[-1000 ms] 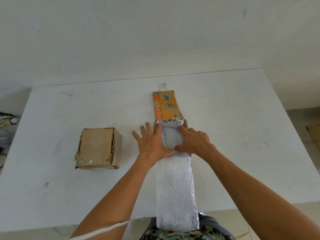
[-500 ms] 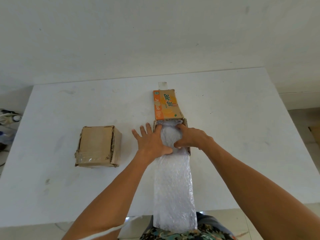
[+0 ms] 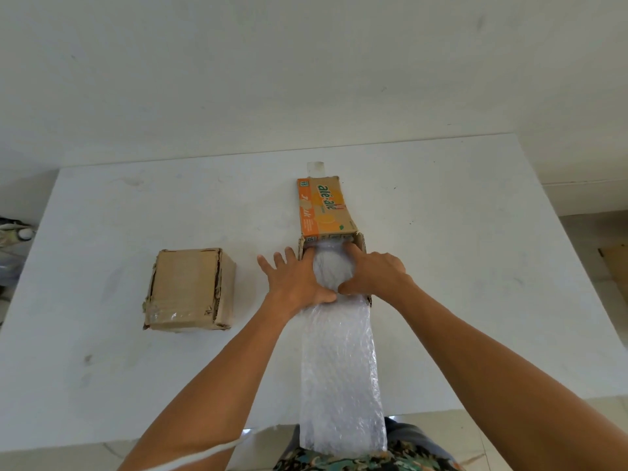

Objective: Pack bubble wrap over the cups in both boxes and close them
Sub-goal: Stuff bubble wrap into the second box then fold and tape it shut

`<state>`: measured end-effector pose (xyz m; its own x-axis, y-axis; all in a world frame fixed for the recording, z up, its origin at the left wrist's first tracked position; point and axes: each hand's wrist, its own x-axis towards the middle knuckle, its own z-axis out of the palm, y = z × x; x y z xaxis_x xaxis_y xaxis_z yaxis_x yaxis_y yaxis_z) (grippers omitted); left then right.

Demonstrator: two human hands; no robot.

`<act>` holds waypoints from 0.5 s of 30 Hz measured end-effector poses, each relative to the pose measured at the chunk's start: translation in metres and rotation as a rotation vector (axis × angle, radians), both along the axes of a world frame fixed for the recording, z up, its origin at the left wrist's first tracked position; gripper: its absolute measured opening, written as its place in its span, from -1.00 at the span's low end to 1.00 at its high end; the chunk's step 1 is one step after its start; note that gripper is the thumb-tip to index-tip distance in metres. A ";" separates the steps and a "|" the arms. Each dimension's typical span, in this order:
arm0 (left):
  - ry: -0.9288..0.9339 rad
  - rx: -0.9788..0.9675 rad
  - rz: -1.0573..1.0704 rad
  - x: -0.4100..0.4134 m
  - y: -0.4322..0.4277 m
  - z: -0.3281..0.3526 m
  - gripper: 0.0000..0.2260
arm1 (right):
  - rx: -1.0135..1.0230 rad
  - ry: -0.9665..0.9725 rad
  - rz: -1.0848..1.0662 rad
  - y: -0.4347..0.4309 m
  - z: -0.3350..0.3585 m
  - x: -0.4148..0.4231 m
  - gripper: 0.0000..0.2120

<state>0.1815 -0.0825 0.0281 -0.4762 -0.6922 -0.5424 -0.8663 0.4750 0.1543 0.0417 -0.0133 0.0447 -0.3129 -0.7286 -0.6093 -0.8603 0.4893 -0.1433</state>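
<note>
Your left hand (image 3: 299, 282) lies flat with its fingers (image 3: 272, 263) spread wide, palm pressing the bubble wrap (image 3: 339, 368) at the left edge of the open box (image 3: 361, 241). The outer fingers of this hand rest past the box wall, over the bench (image 3: 475, 266). Your right hand (image 3: 377, 275) is cupped over the right side of the opening, fingers curled down onto the wrap and pushing it inside; the fingertips are hidden in the box. Your two thumbs nearly meet at the near edge of the opening.

The bubble wrap is one long strip. Its far end is tucked in the open box, where it bulges between your hands. The remainder runs toward you across the bench, passes over the near bench edge and ends against your patterned clothing (image 3: 356, 462). The cups cannot be seen under the wrap.

The open box stands near the centre of the bench. Its printed orange flap (image 3: 324, 207) is folded back, away from you.

The closed box (image 3: 190, 288) stands well apart to the left, flaps down, with clear tape along its near edge. Neither hand touches it.
</note>
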 end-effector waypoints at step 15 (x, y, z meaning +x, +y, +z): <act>0.397 -0.022 0.032 0.023 0.009 -0.007 -0.26 | -0.317 -0.013 0.000 0.041 0.000 -0.001 -0.44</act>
